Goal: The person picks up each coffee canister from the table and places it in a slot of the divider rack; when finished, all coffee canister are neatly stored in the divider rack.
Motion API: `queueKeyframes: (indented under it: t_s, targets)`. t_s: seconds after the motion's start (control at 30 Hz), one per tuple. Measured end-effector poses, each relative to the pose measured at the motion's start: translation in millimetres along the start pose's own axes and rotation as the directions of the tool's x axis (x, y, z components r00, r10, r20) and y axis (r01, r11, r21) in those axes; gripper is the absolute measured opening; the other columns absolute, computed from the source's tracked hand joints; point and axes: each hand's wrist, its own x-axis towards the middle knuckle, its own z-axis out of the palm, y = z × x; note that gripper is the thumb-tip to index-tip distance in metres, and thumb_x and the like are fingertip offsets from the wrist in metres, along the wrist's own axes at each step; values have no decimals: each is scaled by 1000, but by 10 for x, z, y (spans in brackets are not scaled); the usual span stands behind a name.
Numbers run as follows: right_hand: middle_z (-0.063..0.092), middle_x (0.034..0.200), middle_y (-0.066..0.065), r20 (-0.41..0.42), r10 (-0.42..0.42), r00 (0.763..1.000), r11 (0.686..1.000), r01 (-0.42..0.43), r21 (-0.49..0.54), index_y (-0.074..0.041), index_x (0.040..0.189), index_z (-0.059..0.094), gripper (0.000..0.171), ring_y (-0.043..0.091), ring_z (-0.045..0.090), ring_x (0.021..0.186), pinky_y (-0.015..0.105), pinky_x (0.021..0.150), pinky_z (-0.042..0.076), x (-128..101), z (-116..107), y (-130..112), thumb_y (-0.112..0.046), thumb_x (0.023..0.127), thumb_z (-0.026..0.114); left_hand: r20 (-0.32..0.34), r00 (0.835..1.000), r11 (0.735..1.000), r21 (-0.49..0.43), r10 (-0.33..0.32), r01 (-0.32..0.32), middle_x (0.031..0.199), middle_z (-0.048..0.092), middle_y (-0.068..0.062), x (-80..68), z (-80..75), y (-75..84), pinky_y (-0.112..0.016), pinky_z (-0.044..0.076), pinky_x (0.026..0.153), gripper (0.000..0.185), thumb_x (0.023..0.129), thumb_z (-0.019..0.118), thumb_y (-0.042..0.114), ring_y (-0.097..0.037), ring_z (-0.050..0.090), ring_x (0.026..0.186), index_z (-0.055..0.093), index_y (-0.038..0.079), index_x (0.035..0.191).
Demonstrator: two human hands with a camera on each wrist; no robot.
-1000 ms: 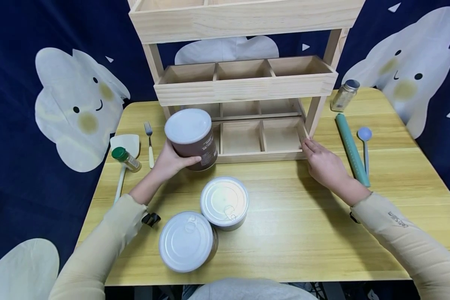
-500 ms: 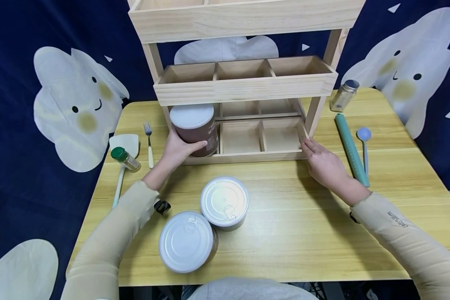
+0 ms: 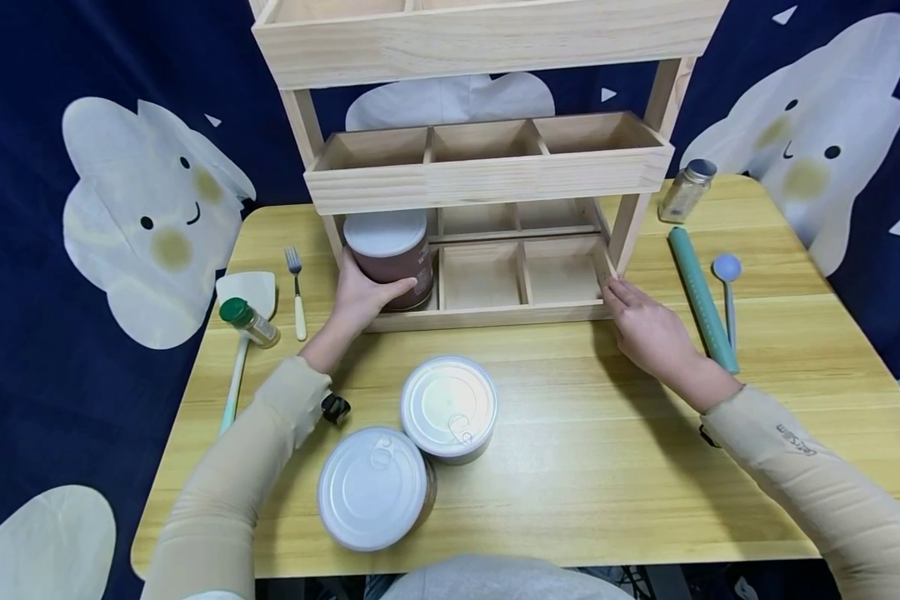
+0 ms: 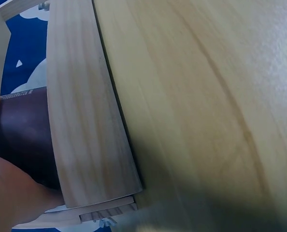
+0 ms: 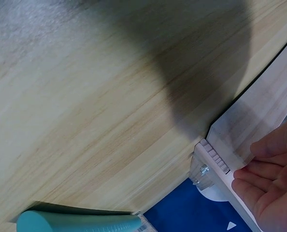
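At the far left of the desk [image 3: 540, 358] lay a pale spatula [image 3: 243, 300], a green-capped spice jar [image 3: 249, 322] and a fork [image 3: 297, 287]. Next to them, the left hand [image 3: 363, 296] held the brown canister [image 3: 390, 258]; its fingers [image 3: 401, 289] and thumb were curled round the lower wall. The canister stood in the front left compartment of the bottom tier of the wooden rack [image 3: 487, 175]. Its long axis was upright and its white lid pointed up, just below the middle tier. In the left wrist view, the dark canister wall [image 4: 22, 135] showed behind the front rail.

Nearer the person stood two tins with pull-tab lids [image 3: 412, 450], touching each other.

The right hand [image 3: 645, 329] rested at the rack's right front corner, its fingers [image 5: 266, 164] straight and close together against the wood.

At the right lay a teal roll [image 3: 701, 296], a blue spoon [image 3: 729, 287] and a glass shaker [image 3: 686, 190].

The risk seemed to be this: the lid stood close below the middle tier, so a tilted canister could catch on it, or its base could stay on a divider and rock when released.
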Motion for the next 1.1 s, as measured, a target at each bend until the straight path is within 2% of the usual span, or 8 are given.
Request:
queueKeyframes:
  t_s: [0.4, 0.9, 1.1]
  targets:
    - [58, 133, 29, -1, -1, 1000, 1000, 1, 1, 11, 129, 56, 46, 45, 57, 123, 54, 93, 53, -6, -1, -3, 14, 82, 55, -4, 999, 997, 77, 33, -33, 149, 39, -13, 25, 55, -115, -40, 30, 119, 111, 65, 91, 15, -28, 40, 137, 22, 9, 151]
    - [58, 133, 30, 13, 9, 1000, 1000, -9, 3, 12, 128, 56, 47, 45, 57, 123, 53, 95, 52, -12, -5, -13, 14, 81, 55, 61, 989, 990, 46, 132, -135, 151, 36, -13, 62, 101, -188, -42, 26, 121, 118, 65, 91, 11, -27, 37, 140, 14, 14, 154]
    - [56, 135, 30, 19, 16, 1000, 1000, -16, 2, 12, 129, 56, 49, 44, 56, 125, 53, 97, 52, -4, -7, -19, 14, 80, 54, 74, 992, 994, 35, 101, -104, 152, 36, -12, 51, 97, -158, -39, 26, 122, 117, 66, 89, 6, -26, 36, 141, 14, 13, 154]
